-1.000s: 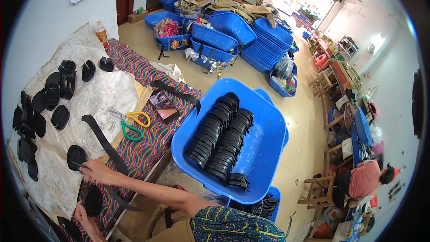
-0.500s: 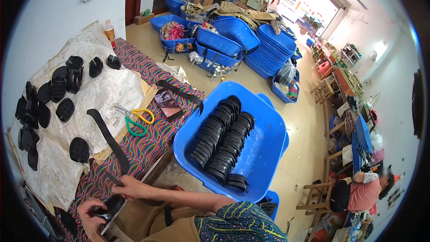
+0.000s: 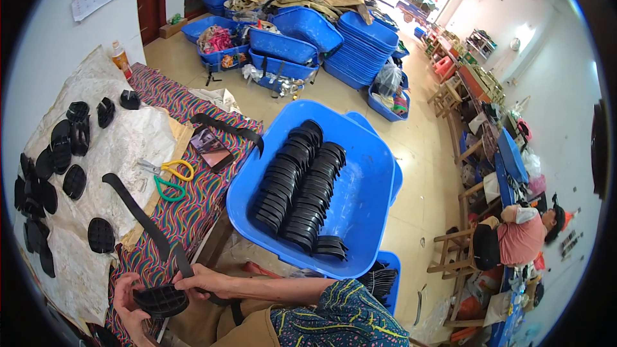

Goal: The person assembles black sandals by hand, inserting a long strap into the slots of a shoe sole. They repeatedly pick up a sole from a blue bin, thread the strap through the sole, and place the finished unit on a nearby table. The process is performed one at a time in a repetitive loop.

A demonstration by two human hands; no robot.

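At the near edge of the table, my left hand [image 3: 130, 311] has its fingers curled around a black oval cap [image 3: 160, 301] with a gridded face. Beside it, my right hand [image 3: 204, 281] pinches a black strap [image 3: 182, 261] whose end stands up between thumb and fingers. Its lower fingers are partly hidden by the cap. Another black strap [image 3: 138, 209] lies across the table just beyond my hands. Similar caps [image 3: 101, 235] are scattered and piled on a whitish sheet [image 3: 128, 154] to the left.
Scissors [image 3: 168, 171] with yellow and green handles and a phone [image 3: 211, 149] lie on the patterned cloth [image 3: 212, 202]. A blue basin [image 3: 360, 193] at right holds two rows of black caps [image 3: 312, 193]. Stacked blue tubs [image 3: 360, 45] stand behind. A person [image 3: 520, 234] sits at the far right.
The cap in my left hand has turned so that its gridded face shows. My right hand has come lower and closer to it with the strap. The whole view has shifted.
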